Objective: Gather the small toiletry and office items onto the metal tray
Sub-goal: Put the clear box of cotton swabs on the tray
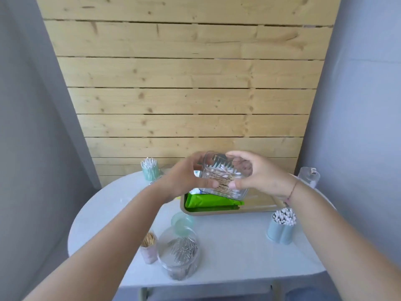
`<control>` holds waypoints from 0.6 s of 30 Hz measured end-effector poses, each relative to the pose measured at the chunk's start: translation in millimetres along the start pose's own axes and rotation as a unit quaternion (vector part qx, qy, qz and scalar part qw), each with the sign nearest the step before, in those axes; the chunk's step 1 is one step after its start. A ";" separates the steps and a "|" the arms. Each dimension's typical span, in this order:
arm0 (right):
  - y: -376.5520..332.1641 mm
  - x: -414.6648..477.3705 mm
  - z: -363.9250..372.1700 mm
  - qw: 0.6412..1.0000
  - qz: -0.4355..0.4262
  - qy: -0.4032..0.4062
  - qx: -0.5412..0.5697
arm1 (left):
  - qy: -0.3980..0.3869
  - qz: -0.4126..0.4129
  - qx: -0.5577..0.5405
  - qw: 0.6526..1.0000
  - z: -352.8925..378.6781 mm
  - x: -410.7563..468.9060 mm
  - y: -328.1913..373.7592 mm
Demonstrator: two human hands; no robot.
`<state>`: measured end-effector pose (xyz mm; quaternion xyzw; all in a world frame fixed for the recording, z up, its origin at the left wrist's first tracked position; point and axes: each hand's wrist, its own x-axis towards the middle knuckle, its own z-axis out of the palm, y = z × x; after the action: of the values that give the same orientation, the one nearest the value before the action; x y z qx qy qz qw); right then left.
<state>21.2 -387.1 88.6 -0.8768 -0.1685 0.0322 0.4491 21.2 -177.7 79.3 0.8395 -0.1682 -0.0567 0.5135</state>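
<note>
Both hands hold a clear plastic box (225, 174) of cotton swabs, tilted, in the air just above the metal tray (258, 210). My left hand (184, 179) grips its left side and my right hand (258, 174) grips its right side. A green packet (210, 203) lies in the tray's left half. On the table nearer me stand a clear jar of paper clips (179, 253), a pink cup of toothpicks (149, 248) and a blue holder of cotton swabs (281, 227).
A green cup of cotton swabs (149, 169) stands at the table's far left. A clear bottle (309, 175) stands at the far right. A pale green lid (182, 220) lies in front of the tray. A plank wall rises behind the white oval table (238, 257).
</note>
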 end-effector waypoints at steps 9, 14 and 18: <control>-16.4 14.2 -2.7 1.000 0.010 -0.004 0.014 | 0.152 -0.018 -0.054 0.987 -57.3 -16.4 -29.8; 7.6 -5.4 -46.5 0.998 0.061 0.000 -0.022 | 0.155 -0.016 -0.049 0.986 -51.1 -9.6 -33.3; 17.8 -17.2 -63.3 0.995 0.087 0.009 -0.036 | 0.154 -0.027 -0.065 0.986 -40.5 1.3 -34.3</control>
<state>22.9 -451.4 110.4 -0.9042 -0.0885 0.0574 0.4139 40.9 -129.7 68.1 0.8075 -0.0604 0.0486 0.5848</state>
